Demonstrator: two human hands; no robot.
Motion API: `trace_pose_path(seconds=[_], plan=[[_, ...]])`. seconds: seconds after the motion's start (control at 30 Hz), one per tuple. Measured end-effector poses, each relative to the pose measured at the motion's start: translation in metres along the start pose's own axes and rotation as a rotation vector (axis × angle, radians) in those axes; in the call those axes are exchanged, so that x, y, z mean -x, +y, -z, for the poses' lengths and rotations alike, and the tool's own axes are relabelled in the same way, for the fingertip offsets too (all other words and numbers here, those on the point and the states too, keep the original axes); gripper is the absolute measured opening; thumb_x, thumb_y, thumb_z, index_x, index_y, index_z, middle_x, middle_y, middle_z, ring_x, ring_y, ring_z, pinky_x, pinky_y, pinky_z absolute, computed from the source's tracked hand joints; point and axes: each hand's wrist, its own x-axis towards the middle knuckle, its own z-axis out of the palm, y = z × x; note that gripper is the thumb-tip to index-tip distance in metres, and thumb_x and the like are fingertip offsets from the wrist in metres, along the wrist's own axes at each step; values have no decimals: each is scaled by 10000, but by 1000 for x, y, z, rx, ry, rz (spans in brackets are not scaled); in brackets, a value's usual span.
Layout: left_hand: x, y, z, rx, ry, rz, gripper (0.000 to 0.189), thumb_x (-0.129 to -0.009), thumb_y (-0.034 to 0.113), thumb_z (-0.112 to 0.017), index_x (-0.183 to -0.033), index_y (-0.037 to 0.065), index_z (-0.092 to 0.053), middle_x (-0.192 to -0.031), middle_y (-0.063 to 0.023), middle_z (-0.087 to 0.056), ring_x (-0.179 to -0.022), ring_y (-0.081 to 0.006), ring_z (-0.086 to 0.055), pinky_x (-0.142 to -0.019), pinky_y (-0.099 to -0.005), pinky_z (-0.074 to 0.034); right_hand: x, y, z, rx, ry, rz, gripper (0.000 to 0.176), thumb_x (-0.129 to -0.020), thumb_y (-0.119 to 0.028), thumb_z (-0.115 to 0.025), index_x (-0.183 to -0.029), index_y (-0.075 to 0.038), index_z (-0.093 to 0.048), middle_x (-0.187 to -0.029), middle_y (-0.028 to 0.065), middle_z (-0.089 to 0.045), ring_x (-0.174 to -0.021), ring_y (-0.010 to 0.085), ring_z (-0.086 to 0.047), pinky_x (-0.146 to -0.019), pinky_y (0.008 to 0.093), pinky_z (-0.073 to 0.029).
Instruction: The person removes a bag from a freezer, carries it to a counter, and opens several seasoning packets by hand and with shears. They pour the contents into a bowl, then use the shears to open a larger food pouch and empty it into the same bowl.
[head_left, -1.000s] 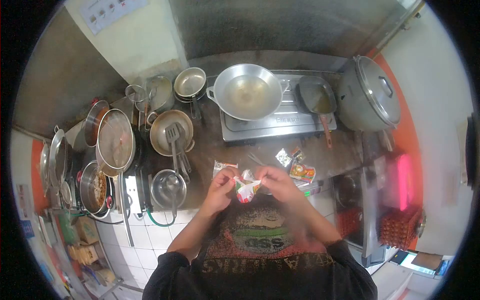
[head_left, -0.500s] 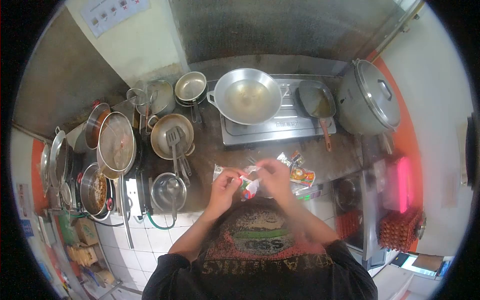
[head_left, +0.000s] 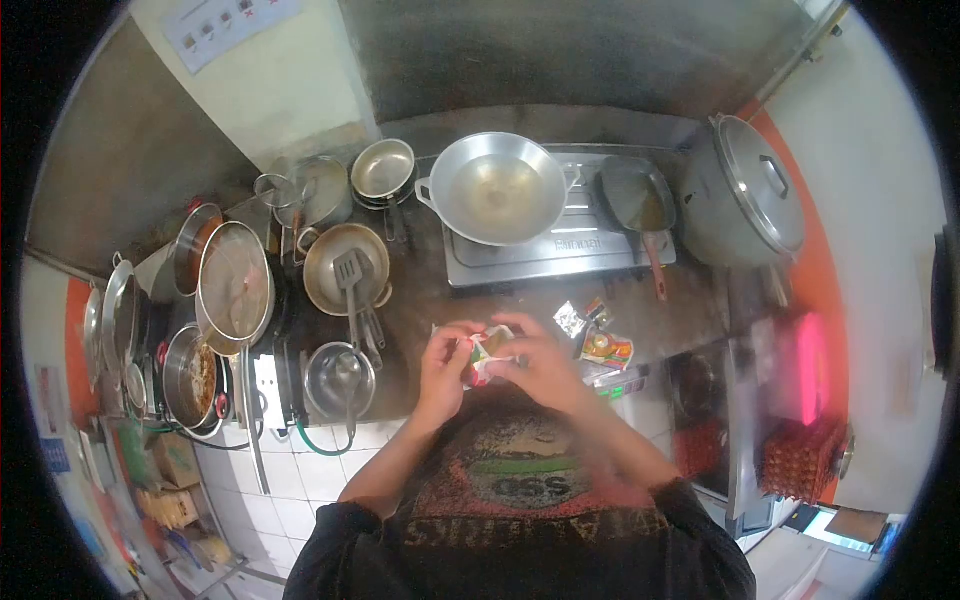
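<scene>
We look down through a fisheye lens: a black ring frames the round picture, and lines bow near its rim. The light is dim and even; the wok (head_left: 497,187) gleams softly at upper centre. A pink glare (head_left: 808,365) bleeds at right. The left hand (head_left: 445,362), right hand (head_left: 537,362) and pinched packet (head_left: 488,350) are softly blurred.

small kitchen: stove (head_left: 560,245), wok (head_left: 497,187), pans (head_left: 343,268)

The wok (head_left: 497,187) sits on the stove (head_left: 590,245) at upper centre; the pan (head_left: 640,200) sits on the stove to its right. The lidded pot (head_left: 745,190) stands at upper right. At centre, the packet (head_left: 487,350) lies between left hand (head_left: 443,362) and right hand (head_left: 538,365). Sachets (head_left: 603,345) lie on the counter (head_left: 420,290) just right.
</scene>
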Motion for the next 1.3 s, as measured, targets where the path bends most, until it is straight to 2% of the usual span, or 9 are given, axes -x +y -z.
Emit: trace_pose_path(seconds=[0.2,0.43,0.5,0.6,0.67,0.73,0.87,1.17,1.3], plan=[[-1,-8,12,251,111,66,70,-964,65,-505,-1033,69,-517,-1092,-79,-573,-1016,-182,-565,-913,-328,-465,2,2,1,6,-79,182,156,-751,-168,-768,-866,-73,-724,-1372,122,-473,-1246,317,-469,-1034,388,-371],[-1,-1,9,-8,-23,167,65,-967,79,-512,-962,49,-570,-1113,-76,-581,-1046,-169,-562,-918,-318,-458,-7,4,-8,93,-5,176,193,-808,-125,-606,-963,-66,-704,-1313,166,-515,-1174,370,-524,-992,430,-417],[-1,-2,13,-73,-22,251,83,-969,103,-525,-940,52,-585,-1114,-67,-578,-1030,-152,-561,-897,-302,-460,-7,-1,-3,245,-139,93,212,-797,-145,-612,-969,-56,-698,-1246,179,-542,-1111,376,-550,-963,447,-437],[4,4,26,19,-248,580,113,-971,178,-551,-1004,71,-569,-1122,-43,-564,-1003,-109,-546,-859,-261,-454,-3,-9,-4,402,-422,-56,245,-780,-198,-634,-970,-58,-698,-1158,187,-565,-1049,372,-568,-928,461,-453],[12,8,23,-87,-369,581,171,-969,227,-562,-1060,84,-538,-1117,-25,-552,-982,-85,-533,-837,-241,-450,6,-2,-9,441,-526,-71,280,-758,-246,-660,-972,-72,-708,-1105,190,-571,-1020,358,-574,-912,456,-459],[15,8,22,-207,-520,453,321,-993,363,-501,-1161,91,-467,-1091,-23,-534,-983,-84,-508,-855,-240,-436,13,12,-9,304,-473,-13,276,-757,-249,-670,-966,-74,-712,-1092,182,-571,-1012,358,-573,-911,450,-458],[21,9,24,-216,-468,534,516,-1017,513,-308,-1182,53,-475,-1137,-70,-535,-1096,-143,-490,-961,-287,-398,19,9,2,219,-451,-53,255,-768,-164,-690,-1008,-80,-712,-1076,126,-560,-1028,286,-570,-891,382,-457],[19,-1,25,-207,-374,649,662,-1017,540,-247,-1271,-11,-512,-1159,-113,-603,-1045,-162,-580,-931,-296,-448,19,-5,19,7,-33,191,70,-845,-63,-639,-900,-20,-648,-1027,78,-618,-938,207,-611,-836,313,-476],[22,-21,41,-139,-360,708,694,-1010,555,-244,-1297,-25,-494,-1172,-132,-618,-1043,-185,-611,-894,-302,-484,27,29,35,-487,211,-72,82,-870,-59,-620,-932,-5,-617,-1006,63,-638,-962,149,-588,-853,280,-462]])
